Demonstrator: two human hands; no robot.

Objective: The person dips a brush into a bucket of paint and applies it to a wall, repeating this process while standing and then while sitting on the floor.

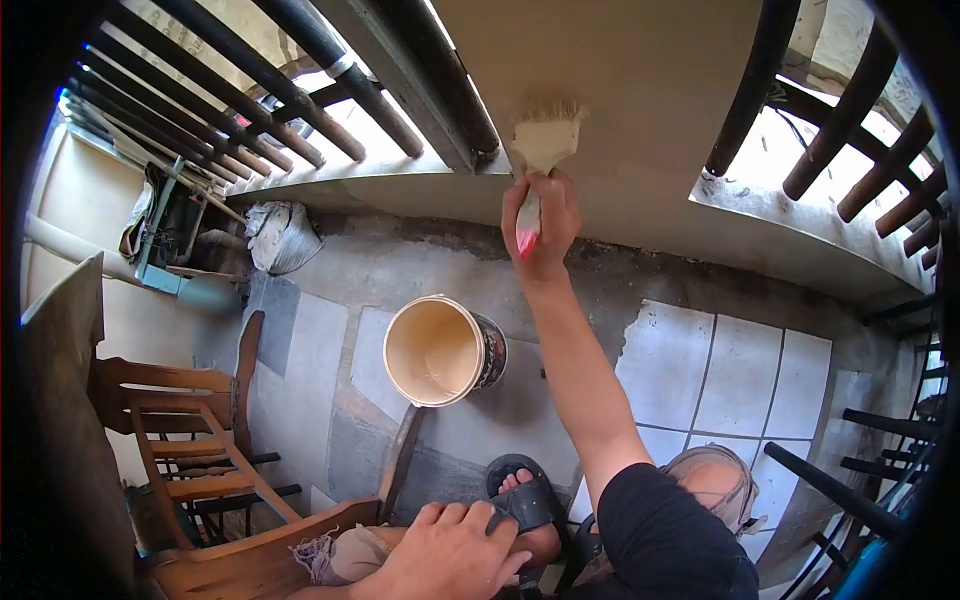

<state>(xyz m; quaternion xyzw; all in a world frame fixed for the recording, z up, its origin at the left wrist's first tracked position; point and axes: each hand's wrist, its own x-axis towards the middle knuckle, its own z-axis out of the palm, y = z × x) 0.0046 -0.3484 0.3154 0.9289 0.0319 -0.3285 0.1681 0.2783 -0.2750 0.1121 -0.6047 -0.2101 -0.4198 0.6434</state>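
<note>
My right hand [542,222] grips a wide paintbrush [543,142] by its pink-tipped handle, bristles pressed against the cream-painted wall pillar [610,70] above a low ledge. Below the hand, a paint bucket [443,350] holding cream paint stands on the floor. My left hand [450,555] rests on my knee at the bottom of the view, fingers loosely spread and holding nothing. My sandalled foot [520,495] is beside it.
Dark railing bars [290,95] run on both sides of the pillar. A wooden chair [195,440] stands at the left, a crumpled white sack [280,235] lies near the ledge. The floor is partly tiled [720,375], partly bare concrete.
</note>
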